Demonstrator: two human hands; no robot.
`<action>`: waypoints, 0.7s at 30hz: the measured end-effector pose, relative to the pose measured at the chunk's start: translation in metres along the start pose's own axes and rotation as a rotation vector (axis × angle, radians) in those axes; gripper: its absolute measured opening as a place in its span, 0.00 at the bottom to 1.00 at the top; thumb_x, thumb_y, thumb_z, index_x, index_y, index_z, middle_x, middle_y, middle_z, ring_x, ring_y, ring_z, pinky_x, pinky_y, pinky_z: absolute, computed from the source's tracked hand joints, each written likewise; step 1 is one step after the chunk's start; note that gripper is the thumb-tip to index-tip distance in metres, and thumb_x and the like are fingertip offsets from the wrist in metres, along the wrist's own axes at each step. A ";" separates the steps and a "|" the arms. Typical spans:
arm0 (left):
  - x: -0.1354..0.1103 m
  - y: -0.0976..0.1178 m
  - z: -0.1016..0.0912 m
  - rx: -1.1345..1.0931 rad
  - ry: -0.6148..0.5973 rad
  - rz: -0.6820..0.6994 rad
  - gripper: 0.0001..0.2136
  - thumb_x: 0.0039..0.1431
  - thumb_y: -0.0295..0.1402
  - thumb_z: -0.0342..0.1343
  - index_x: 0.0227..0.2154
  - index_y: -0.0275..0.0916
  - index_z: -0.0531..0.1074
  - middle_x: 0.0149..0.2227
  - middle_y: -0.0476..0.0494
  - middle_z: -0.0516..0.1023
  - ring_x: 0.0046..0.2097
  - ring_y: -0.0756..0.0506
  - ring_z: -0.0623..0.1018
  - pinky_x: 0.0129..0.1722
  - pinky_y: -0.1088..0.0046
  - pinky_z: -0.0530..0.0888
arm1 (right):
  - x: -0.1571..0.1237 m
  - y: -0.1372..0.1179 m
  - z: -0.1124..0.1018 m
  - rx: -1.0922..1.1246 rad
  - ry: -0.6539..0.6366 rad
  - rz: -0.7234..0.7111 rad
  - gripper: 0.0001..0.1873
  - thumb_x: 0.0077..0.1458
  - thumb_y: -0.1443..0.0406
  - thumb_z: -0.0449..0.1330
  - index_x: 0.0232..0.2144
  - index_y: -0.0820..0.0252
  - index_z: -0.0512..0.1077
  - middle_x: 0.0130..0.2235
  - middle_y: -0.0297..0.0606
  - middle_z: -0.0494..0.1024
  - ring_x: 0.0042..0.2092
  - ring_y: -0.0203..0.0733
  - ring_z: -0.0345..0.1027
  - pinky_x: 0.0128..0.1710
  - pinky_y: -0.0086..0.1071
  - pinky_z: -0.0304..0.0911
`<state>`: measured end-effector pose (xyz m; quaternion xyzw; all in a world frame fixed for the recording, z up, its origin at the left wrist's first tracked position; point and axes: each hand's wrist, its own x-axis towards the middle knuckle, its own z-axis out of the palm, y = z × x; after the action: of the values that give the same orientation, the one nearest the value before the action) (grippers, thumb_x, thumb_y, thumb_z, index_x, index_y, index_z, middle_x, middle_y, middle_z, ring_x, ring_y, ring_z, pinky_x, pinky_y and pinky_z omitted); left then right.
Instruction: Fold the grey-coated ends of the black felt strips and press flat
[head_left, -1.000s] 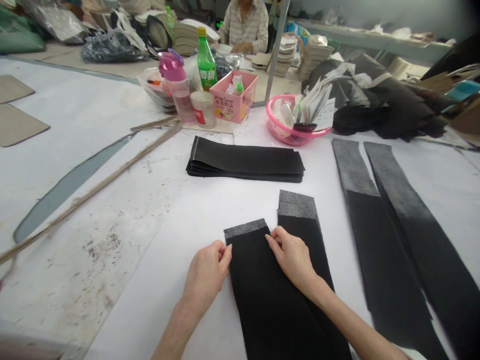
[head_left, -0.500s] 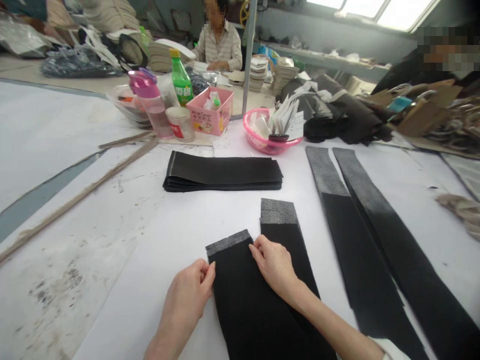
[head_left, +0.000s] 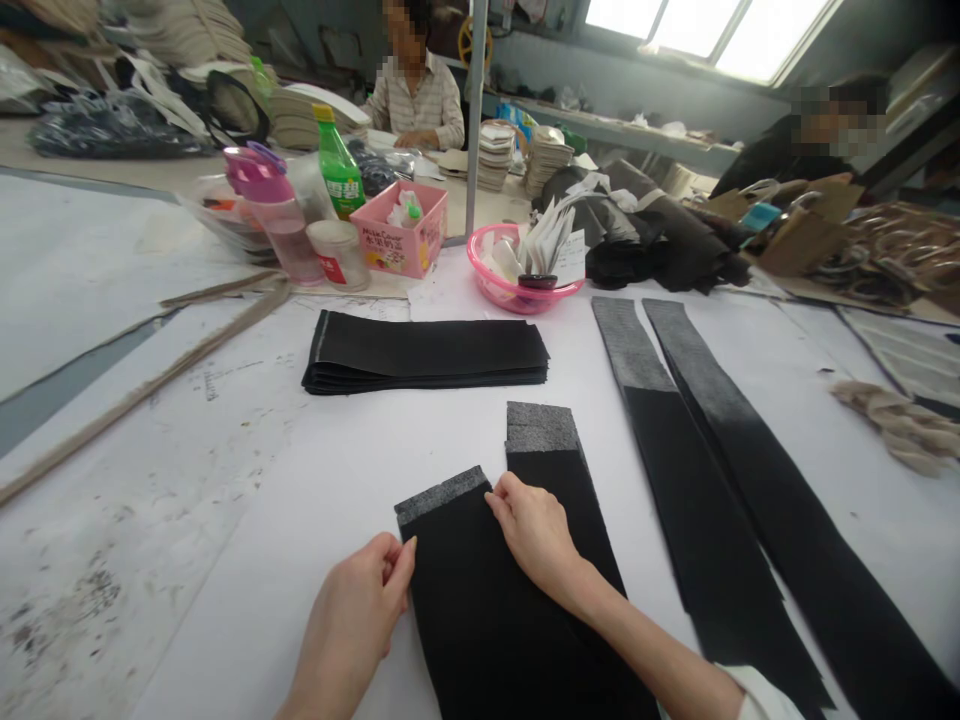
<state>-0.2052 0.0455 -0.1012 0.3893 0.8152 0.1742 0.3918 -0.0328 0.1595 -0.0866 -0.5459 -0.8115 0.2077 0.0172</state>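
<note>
Between my hands lies a black fabric strip [head_left: 480, 600] with a grey band across its far end. My left hand [head_left: 360, 610] pinches its left edge just below that band. At the right corner, my right hand [head_left: 532, 525] grips the same strip between thumb and fingers. Partly under it and under my right forearm is a stack of black strips [head_left: 544, 427], its grey end sticking out beyond. Farther right, two long rows of overlapping black strips [head_left: 660, 440] with grey ends run toward me. A folded black pile [head_left: 427, 345] rests ahead.
Along the back stand a pink basket [head_left: 517, 295] of papers, a pink box [head_left: 397, 235], a green bottle [head_left: 337, 165], a purple-lidded bottle [head_left: 285, 225] and a white cup [head_left: 337, 255]. A metal pole [head_left: 475, 130] rises behind. Two people sit beyond; a crumpled cloth [head_left: 900, 420] lies right.
The whole view has shifted, so things appear slightly farther left and a little lower. Both hands keep their grip on the strip, which has barely moved on the table.
</note>
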 end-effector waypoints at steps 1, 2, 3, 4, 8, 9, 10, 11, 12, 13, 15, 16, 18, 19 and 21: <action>0.000 0.000 0.000 -0.003 -0.002 0.001 0.21 0.60 0.51 0.41 0.21 0.42 0.62 0.15 0.56 0.70 0.12 0.51 0.68 0.16 0.76 0.63 | 0.000 0.000 0.000 -0.004 0.002 -0.004 0.10 0.63 0.61 0.53 0.29 0.56 0.66 0.26 0.31 0.76 0.30 0.37 0.71 0.25 0.28 0.43; 0.000 -0.001 0.001 -0.006 -0.004 0.001 0.21 0.60 0.51 0.41 0.21 0.42 0.62 0.15 0.56 0.70 0.12 0.51 0.68 0.16 0.76 0.63 | 0.000 0.000 -0.001 -0.006 0.005 -0.008 0.10 0.63 0.61 0.53 0.30 0.56 0.66 0.26 0.31 0.76 0.29 0.37 0.71 0.25 0.28 0.42; 0.000 -0.001 0.001 -0.012 -0.004 0.001 0.21 0.60 0.51 0.41 0.21 0.42 0.62 0.15 0.56 0.70 0.12 0.51 0.67 0.16 0.76 0.63 | -0.001 0.000 -0.001 -0.007 0.009 -0.012 0.10 0.63 0.61 0.53 0.30 0.56 0.66 0.26 0.30 0.76 0.29 0.37 0.70 0.25 0.28 0.42; 0.000 -0.001 0.001 -0.019 -0.003 -0.002 0.21 0.60 0.51 0.41 0.21 0.42 0.62 0.15 0.55 0.70 0.12 0.51 0.67 0.16 0.76 0.62 | -0.001 -0.001 0.000 -0.007 0.014 -0.015 0.10 0.64 0.61 0.52 0.30 0.55 0.65 0.25 0.30 0.76 0.28 0.36 0.70 0.25 0.28 0.42; -0.001 0.000 0.001 -0.034 -0.001 0.002 0.20 0.61 0.50 0.41 0.22 0.42 0.63 0.16 0.55 0.70 0.12 0.51 0.67 0.16 0.76 0.62 | -0.002 0.000 0.002 -0.006 0.033 -0.030 0.10 0.65 0.61 0.50 0.31 0.55 0.64 0.24 0.29 0.75 0.27 0.36 0.69 0.24 0.28 0.41; -0.001 0.000 0.001 -0.033 -0.003 0.004 0.20 0.61 0.50 0.41 0.22 0.42 0.63 0.16 0.55 0.70 0.12 0.51 0.67 0.16 0.76 0.62 | -0.002 0.000 0.003 -0.008 0.038 -0.031 0.10 0.65 0.61 0.50 0.30 0.55 0.64 0.24 0.29 0.74 0.26 0.36 0.69 0.24 0.28 0.41; -0.001 0.001 0.000 -0.031 -0.003 0.007 0.20 0.61 0.50 0.41 0.21 0.42 0.62 0.16 0.55 0.70 0.12 0.51 0.67 0.16 0.76 0.62 | -0.002 0.001 0.004 -0.006 0.046 -0.034 0.10 0.65 0.61 0.50 0.30 0.55 0.64 0.24 0.29 0.73 0.26 0.36 0.69 0.24 0.28 0.41; -0.001 0.001 0.000 -0.029 -0.005 0.010 0.20 0.61 0.50 0.41 0.21 0.42 0.62 0.16 0.55 0.70 0.12 0.51 0.67 0.16 0.76 0.62 | -0.003 0.001 0.005 0.001 0.054 -0.039 0.11 0.65 0.61 0.50 0.30 0.55 0.63 0.23 0.29 0.73 0.26 0.36 0.68 0.24 0.28 0.41; -0.002 0.001 -0.001 -0.028 -0.004 0.012 0.20 0.61 0.50 0.41 0.21 0.42 0.62 0.16 0.55 0.70 0.12 0.51 0.68 0.16 0.76 0.62 | -0.004 0.002 0.006 0.016 0.064 -0.047 0.11 0.65 0.60 0.49 0.30 0.54 0.63 0.23 0.28 0.72 0.25 0.36 0.68 0.24 0.28 0.42; -0.002 0.002 -0.001 -0.027 -0.004 0.015 0.20 0.61 0.49 0.41 0.21 0.42 0.62 0.16 0.55 0.70 0.12 0.51 0.68 0.16 0.76 0.62 | -0.005 0.003 0.006 0.039 0.074 -0.059 0.11 0.65 0.60 0.49 0.30 0.54 0.63 0.22 0.28 0.71 0.25 0.35 0.67 0.24 0.27 0.42; -0.002 0.002 -0.002 -0.029 -0.007 0.011 0.20 0.61 0.49 0.41 0.21 0.42 0.62 0.16 0.54 0.71 0.12 0.51 0.68 0.16 0.76 0.62 | -0.008 0.005 0.006 0.096 0.083 -0.088 0.13 0.66 0.59 0.47 0.30 0.54 0.63 0.22 0.27 0.70 0.24 0.34 0.66 0.24 0.27 0.44; -0.003 0.002 -0.002 -0.030 -0.009 0.009 0.20 0.61 0.49 0.41 0.21 0.42 0.62 0.16 0.54 0.70 0.12 0.51 0.68 0.16 0.76 0.62 | -0.009 0.006 0.006 0.124 0.085 -0.099 0.13 0.66 0.59 0.46 0.30 0.54 0.63 0.21 0.26 0.69 0.23 0.34 0.65 0.24 0.27 0.44; -0.003 0.002 -0.002 -0.029 -0.002 0.013 0.20 0.61 0.49 0.41 0.21 0.42 0.62 0.15 0.54 0.70 0.12 0.51 0.67 0.17 0.76 0.63 | -0.012 0.006 0.005 0.167 0.082 -0.111 0.13 0.66 0.59 0.45 0.30 0.54 0.62 0.21 0.26 0.67 0.22 0.33 0.62 0.25 0.27 0.45; -0.003 0.002 -0.002 -0.031 0.003 0.016 0.20 0.61 0.49 0.42 0.20 0.42 0.62 0.15 0.54 0.70 0.12 0.51 0.67 0.18 0.76 0.64 | -0.012 0.006 0.004 0.181 0.079 -0.113 0.13 0.66 0.59 0.45 0.30 0.54 0.62 0.21 0.26 0.66 0.22 0.33 0.61 0.25 0.26 0.45; -0.003 0.002 -0.002 -0.032 0.009 0.013 0.20 0.61 0.49 0.42 0.21 0.42 0.62 0.14 0.55 0.69 0.12 0.51 0.67 0.19 0.76 0.65 | -0.012 0.006 0.003 0.190 0.066 -0.122 0.14 0.66 0.58 0.45 0.30 0.53 0.62 0.21 0.25 0.66 0.22 0.33 0.61 0.25 0.26 0.46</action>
<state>-0.2046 0.0448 -0.0972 0.3876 0.8115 0.1917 0.3931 -0.0233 0.1498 -0.0886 -0.4981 -0.8188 0.2640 0.1081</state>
